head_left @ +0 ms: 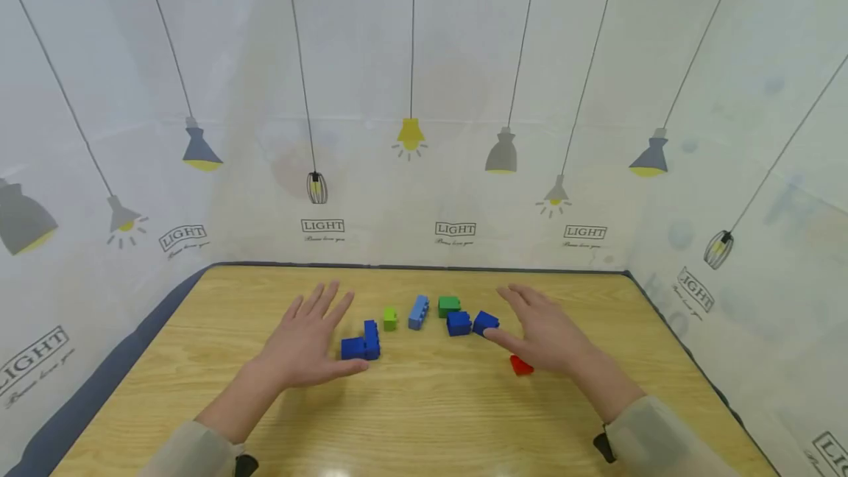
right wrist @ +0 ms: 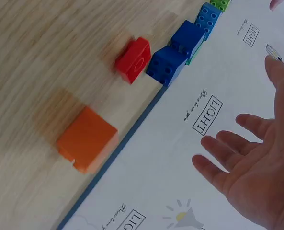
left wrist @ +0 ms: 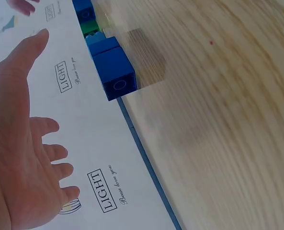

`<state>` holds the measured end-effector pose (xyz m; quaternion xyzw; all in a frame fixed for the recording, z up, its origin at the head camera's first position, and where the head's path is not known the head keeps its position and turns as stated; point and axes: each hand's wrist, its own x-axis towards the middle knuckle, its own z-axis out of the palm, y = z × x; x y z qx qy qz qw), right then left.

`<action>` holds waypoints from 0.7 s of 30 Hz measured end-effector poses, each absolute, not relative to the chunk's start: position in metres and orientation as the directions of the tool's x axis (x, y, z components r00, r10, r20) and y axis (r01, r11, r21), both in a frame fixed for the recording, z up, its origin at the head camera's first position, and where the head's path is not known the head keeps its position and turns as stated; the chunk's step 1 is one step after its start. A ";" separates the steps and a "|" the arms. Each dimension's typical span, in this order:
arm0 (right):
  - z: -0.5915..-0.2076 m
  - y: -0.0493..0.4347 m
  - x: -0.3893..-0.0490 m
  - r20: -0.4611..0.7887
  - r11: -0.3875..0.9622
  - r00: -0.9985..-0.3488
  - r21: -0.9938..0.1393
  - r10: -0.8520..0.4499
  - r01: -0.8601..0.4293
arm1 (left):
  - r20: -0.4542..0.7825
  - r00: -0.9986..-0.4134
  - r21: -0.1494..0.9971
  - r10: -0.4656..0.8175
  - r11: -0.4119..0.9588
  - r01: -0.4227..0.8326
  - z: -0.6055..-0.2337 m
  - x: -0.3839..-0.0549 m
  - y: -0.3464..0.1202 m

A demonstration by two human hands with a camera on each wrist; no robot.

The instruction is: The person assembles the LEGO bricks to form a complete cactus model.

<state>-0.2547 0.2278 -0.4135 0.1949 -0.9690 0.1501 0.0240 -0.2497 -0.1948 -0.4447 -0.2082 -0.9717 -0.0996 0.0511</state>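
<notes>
My left hand (head_left: 301, 348) is held over the left half of the table with fingers spread and straight. Just right of it lie two dark blue toy bricks, one lengthwise (head_left: 372, 339) and one crosswise (head_left: 352, 348). My right hand (head_left: 546, 330) hovers at the right, fingers extended, holding nothing. Near its thumb are a blue brick (head_left: 486, 321) and a red brick (head_left: 520, 366). An orange brick (right wrist: 86, 139) shows in the right wrist view; the right hand hides it from the head view. Neither hand touches a brick in the wrist views.
Between the hands stand a lime brick (head_left: 390, 319), a light blue brick (head_left: 418, 313), a green brick (head_left: 448, 305) and another blue brick (head_left: 458, 324). The wooden table (head_left: 424, 418) meets pale lamp-printed sheeting (head_left: 371, 79) at the back and sides.
</notes>
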 end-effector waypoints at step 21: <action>-0.443 0.155 -0.267 0.003 0.733 -0.876 -0.545 -0.483 -0.406 | -0.029 -0.917 0.511 0.399 0.794 0.329 -0.458 -0.260 -0.202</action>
